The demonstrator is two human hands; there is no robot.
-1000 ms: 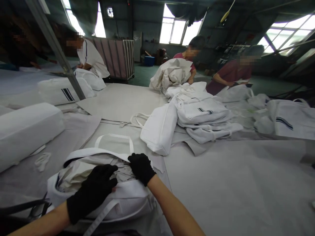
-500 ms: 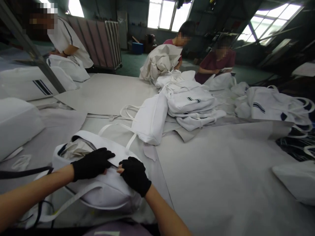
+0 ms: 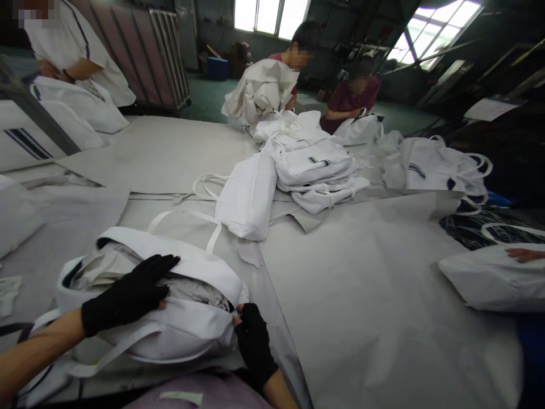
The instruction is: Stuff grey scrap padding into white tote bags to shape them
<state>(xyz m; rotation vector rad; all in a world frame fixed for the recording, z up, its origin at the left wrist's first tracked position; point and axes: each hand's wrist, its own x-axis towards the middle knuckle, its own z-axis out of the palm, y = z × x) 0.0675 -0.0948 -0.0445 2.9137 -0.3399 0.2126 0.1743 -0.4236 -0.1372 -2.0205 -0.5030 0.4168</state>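
Note:
A white tote bag (image 3: 187,335) stuffed with grey paper (image 3: 110,267) lies on the table right in front of me. My left hand (image 3: 128,292), in a black glove, lies flat on the paper in the bag's open mouth, fingers spread. My right hand (image 3: 254,346), also gloved, pinches the right end of the bag's opening, where a zipper seems to sit. The bag's white straps (image 3: 187,218) trail away from me over the table.
A grey sheet (image 3: 361,284) covers the table. A stuffed white bag (image 3: 249,196) and a pile of flat white bags (image 3: 315,167) lie in the middle. Three people work on bags at the far side. Another person's hand (image 3: 525,254) rests on a bag at right.
My right hand has slid from the middle of the bag's mouth to its right end. My left hand moved left onto the paper. The view has shifted right.

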